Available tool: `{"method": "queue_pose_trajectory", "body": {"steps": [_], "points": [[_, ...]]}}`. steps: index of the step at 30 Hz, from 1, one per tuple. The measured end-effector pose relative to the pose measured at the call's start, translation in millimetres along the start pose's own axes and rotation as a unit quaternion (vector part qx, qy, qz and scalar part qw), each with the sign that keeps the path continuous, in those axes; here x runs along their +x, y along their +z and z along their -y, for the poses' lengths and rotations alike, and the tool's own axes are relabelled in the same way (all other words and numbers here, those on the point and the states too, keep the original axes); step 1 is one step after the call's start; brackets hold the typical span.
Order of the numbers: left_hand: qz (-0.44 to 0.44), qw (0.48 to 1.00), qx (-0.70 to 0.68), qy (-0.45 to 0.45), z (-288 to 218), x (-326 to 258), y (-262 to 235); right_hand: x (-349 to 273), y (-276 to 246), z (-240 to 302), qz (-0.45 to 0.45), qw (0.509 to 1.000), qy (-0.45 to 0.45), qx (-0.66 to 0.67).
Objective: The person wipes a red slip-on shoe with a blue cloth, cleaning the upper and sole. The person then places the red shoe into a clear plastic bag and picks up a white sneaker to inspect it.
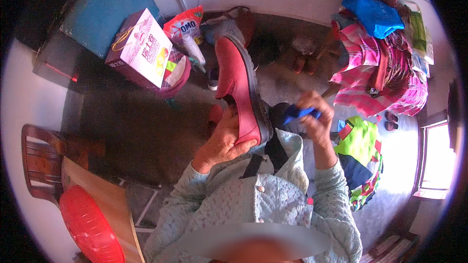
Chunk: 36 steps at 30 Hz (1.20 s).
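A red slip-on shoe (230,70) with a thick black sole is held up in front of me, its toe pointing away and its sole turned to the right. My left hand (220,139) is closed on the heel end, with fingers at the shoe's opening and the thumb by the sole. To the right of the shoe, and apart from it, my right hand (318,117) grips a small bright blue piece (295,113); whether it is a cloth or a brush I cannot make out. Both sleeves are pale green and quilted.
A white carton (145,44), a red detergent bag (184,24) and a white bottle (193,48) stand at the far left. Pink checked cloth (358,58) is piled at the far right. A bright green bundle (360,136) lies at right; a red basin (90,224) is at lower left.
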<state>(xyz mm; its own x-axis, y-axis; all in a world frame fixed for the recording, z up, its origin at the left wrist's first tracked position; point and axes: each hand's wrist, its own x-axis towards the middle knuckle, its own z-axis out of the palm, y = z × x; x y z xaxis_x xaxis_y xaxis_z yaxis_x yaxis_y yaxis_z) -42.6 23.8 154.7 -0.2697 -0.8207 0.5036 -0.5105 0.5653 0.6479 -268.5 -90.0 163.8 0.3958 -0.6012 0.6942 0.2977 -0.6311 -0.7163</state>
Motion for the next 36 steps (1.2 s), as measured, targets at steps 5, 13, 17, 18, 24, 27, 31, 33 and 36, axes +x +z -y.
{"method": "queue_pose_trajectory", "body": {"steps": [5,13,17,18,24,27,31,33,36], "points": [[0.038,0.999,0.013,-0.015,-11,1,19,19,31,12,0.225,0.939,-0.106,-0.237],[0.121,0.989,0.028,0.080,-26,2,37,75,9,-32,0.061,0.926,-0.061,-0.368],[0.124,0.988,0.003,0.093,-30,7,37,93,-3,-43,0.006,0.962,0.091,-0.257],[0.122,0.989,-0.003,0.079,-30,8,35,93,-2,-39,0.027,0.960,0.071,-0.269],[0.052,0.998,0.025,0.029,-11,3,35,46,24,-11,0.169,0.935,-0.060,-0.306],[0.049,0.999,0.014,0.014,-3,2,34,15,36,0,0.231,0.924,-0.025,-0.304],[0.055,0.996,0.068,0.011,11,-2,35,-7,40,-2,0.219,0.937,-0.014,-0.272],[0.029,0.995,0.091,0.019,15,-3,34,-17,43,1,0.209,0.945,-0.002,-0.253],[-0.029,0.995,0.091,0.021,17,0,30,-32,48,3,0.220,0.940,0.017,-0.261]]}}
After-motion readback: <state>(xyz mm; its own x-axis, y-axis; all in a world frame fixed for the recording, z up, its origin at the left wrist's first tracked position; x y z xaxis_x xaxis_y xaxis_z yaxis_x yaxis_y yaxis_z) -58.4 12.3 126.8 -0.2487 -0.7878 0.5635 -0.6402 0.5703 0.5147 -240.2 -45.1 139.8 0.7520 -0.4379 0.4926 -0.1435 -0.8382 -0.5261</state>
